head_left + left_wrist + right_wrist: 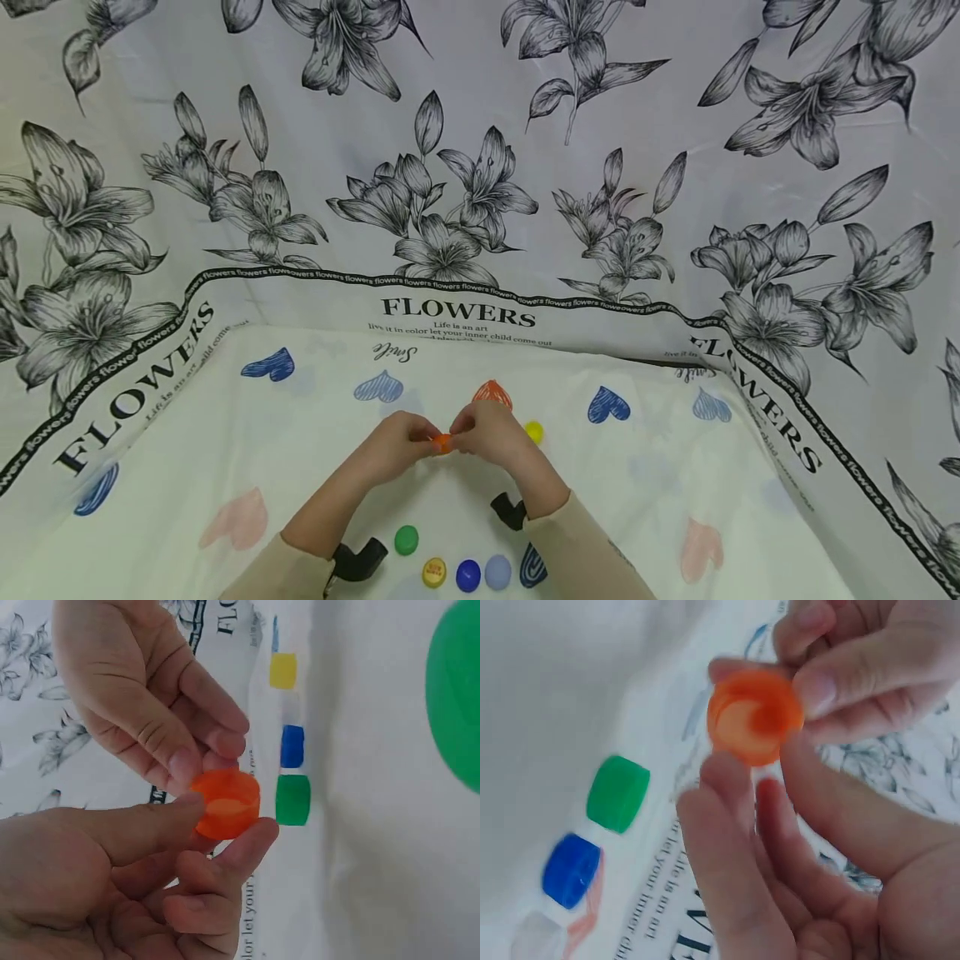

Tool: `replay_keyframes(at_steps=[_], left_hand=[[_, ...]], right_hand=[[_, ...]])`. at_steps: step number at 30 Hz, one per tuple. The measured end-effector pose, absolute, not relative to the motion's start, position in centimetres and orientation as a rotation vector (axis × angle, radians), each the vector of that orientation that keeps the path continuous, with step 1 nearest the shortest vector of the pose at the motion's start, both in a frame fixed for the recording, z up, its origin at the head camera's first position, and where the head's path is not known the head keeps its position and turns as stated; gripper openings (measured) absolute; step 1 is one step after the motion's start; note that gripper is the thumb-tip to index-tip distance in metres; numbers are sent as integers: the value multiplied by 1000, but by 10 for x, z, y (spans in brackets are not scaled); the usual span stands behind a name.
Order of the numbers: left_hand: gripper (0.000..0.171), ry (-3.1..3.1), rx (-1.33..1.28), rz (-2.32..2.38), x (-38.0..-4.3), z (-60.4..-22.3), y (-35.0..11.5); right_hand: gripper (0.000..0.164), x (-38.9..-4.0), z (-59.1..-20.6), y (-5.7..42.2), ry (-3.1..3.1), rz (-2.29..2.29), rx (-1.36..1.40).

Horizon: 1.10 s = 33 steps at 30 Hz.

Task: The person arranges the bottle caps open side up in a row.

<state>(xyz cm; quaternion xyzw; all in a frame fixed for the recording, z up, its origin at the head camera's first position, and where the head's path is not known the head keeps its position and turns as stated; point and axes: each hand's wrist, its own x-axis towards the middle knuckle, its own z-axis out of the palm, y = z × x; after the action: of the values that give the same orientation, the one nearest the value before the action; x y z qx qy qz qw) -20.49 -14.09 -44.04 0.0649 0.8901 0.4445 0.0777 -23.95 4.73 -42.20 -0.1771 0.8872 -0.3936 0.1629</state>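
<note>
In front of me both hands meet over the table at an orange bottle cap [443, 443]. My left hand [397, 446] pinches one side of the cap between thumb and fingers. The fingertips of my right hand [491, 429] pinch its other side. From the right wrist, the hollow inside of the orange cap [751, 720] shows; the left wrist view has its glossy orange outside [227, 804]. Just beyond the right hand a yellow cap [534, 432] lies on the cloth.
Nearer to me lie a green cap [407, 540], a gold-yellow cap [433, 572] with print, a dark blue cap [468, 575] and a light blue cap [497, 572]. The heart-print cloth [600, 517] covers the table; a flower-print curtain [637, 100] hangs behind.
</note>
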Motion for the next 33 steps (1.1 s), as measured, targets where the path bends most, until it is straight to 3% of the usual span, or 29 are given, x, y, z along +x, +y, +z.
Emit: replay_keyframes(at_steps=[4, 10, 18, 33], left_hand=[[10, 2598, 69, 1446, -215, -455, -140], [17, 2565, -86, 1552, -227, -471, -147], [23, 2630, -77, 1553, -239, -485, -146], [24, 2599, -122, 1569, -237, -485, -148]], right_hand=[[3, -242, -434, 44, 2579, -1174, -492], [28, -241, -442, 40, 2561, -1140, -626], [49, -241, -441, 39, 2543, -998, -651], [53, -242, -442, 40, 2575, -895, -695]])
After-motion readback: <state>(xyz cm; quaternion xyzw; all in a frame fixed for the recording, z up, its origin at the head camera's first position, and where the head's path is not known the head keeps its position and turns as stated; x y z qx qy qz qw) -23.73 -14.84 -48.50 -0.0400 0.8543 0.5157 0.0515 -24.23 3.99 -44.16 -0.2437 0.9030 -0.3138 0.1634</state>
